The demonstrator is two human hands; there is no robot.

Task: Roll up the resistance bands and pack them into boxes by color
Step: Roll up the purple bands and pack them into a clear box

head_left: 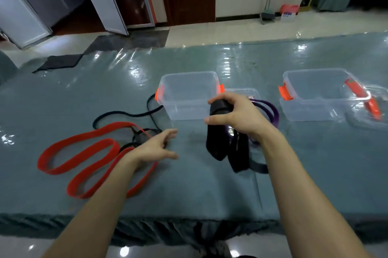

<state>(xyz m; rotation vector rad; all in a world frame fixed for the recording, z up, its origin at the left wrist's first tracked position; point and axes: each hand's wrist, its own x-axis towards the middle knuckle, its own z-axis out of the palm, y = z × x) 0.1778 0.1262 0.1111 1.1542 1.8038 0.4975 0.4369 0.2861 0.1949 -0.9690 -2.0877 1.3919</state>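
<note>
2 bare hands show in the head view, over a table (63, 98) with a shiny blue-green cover. The right hand (239, 115) holds a wide black band (217, 142) up in the air. Its fingers curl round the rolled-up top part, and its thumb sticks out to the left. The rest of that band hangs down in loops toward the table.

The left hand (155, 148) holds nothing. Its fingers are spread and a bit bent, near the hanging band but apart from it. Under the left wrist we see a long red band (84, 152) lying in loops. A thin black band (123, 114) lies behind it and runs up to a clear box (189, 110) with orange clips. A purple band (276, 116) lies just right of that box. 1 more clear box (310, 110) stands farther right, with a lid (375, 108) beside it.
</note>
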